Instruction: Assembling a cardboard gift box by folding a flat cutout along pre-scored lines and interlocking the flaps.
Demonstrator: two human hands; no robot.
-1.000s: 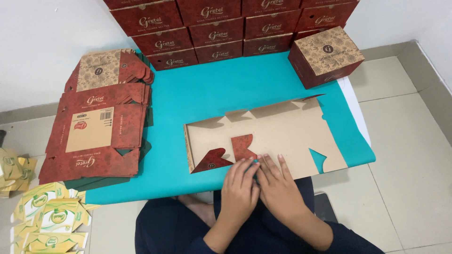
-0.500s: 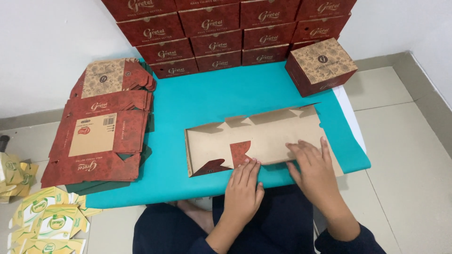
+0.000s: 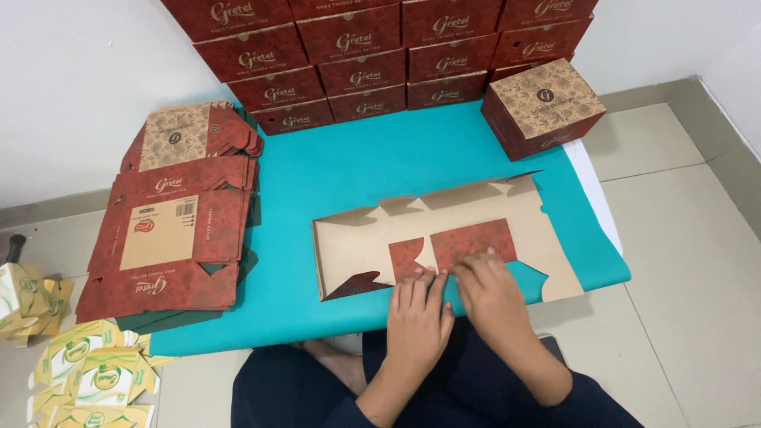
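Note:
A flat, unfolded cardboard box blank point(image 3: 476, 210) lies brown side up on the teal mat point(image 3: 349, 166). Its near edge is folded over, showing dark red printed flaps point(image 3: 472, 238). My left hand point(image 3: 416, 313) presses flat on the folded red flap near the blank's lower middle. My right hand point(image 3: 491, 293) presses down beside it, fingers spread on the same folded edge. Both hands touch the blank; neither grips it.
A stack of flat red box blanks point(image 3: 170, 230) lies at the mat's left. Assembled red boxes point(image 3: 372, 47) are stacked along the wall, with one separate box point(image 3: 543, 107) at the right. Yellow-green flat cartons point(image 3: 87, 372) lie on the floor at lower left.
My right hand slid back left from the blank's right end to beside the left hand. The near edge now shows a wider red flap folded over.

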